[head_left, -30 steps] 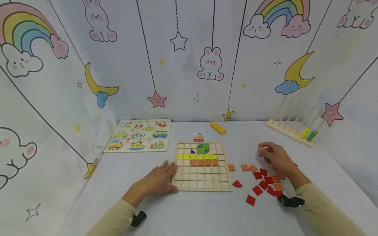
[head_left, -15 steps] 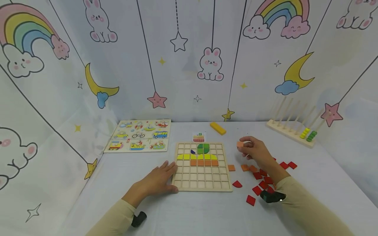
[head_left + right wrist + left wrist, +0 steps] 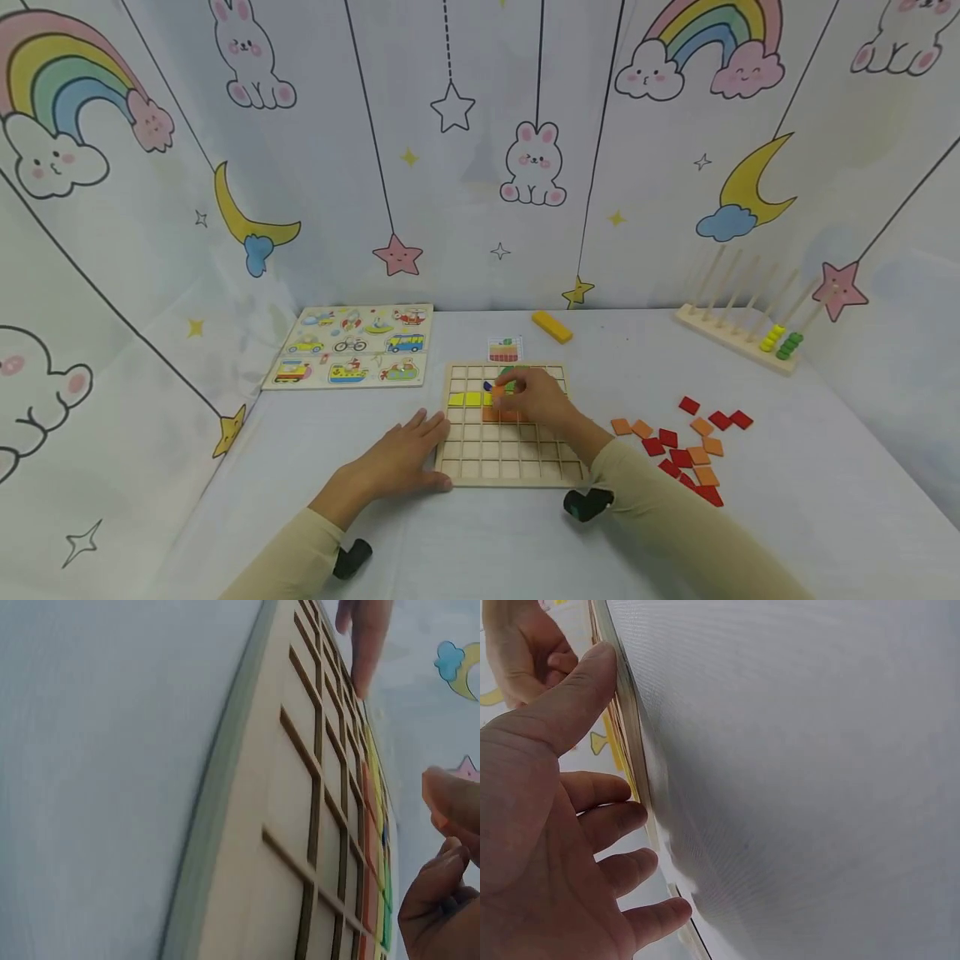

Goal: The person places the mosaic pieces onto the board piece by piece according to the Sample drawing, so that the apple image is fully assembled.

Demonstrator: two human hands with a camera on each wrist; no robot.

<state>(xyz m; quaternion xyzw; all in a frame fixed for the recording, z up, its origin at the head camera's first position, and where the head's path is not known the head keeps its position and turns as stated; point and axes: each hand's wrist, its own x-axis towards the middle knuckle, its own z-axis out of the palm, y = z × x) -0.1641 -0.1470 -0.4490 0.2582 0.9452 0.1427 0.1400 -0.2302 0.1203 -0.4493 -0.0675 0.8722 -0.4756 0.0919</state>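
Note:
A wooden grid board point(image 3: 472, 467) lies flat in the head view, with yellow tiles point(image 3: 468, 399), a row of orange tiles point(image 3: 491, 415), a small dark blue piece point(image 3: 487, 386) and green pieces partly hidden behind the right hand. Over the upper middle of the board, my right hand point(image 3: 538, 400) pinches an orange square tile point(image 3: 498, 394) between thumb and fingers. The right wrist view shows this tile point(image 3: 430, 787) at the fingertips, above the board's surface. My left hand point(image 3: 405, 454) rests with fingers extended, touching the board's left edge; the left wrist view shows its thumb against that edge.
Loose red tiles point(image 3: 667, 438) and orange tiles point(image 3: 699, 456) are scattered right of the board. Behind it are a small picture card point(image 3: 505, 348) and a yellow block point(image 3: 552, 326). A vehicle puzzle point(image 3: 348, 346) lies back left; a peg stand with beads point(image 3: 738, 337) stands back right.
My right hand has carried the orange tile leftward from above the loose tiles to over the board. The left hand has stayed at the board's left edge.

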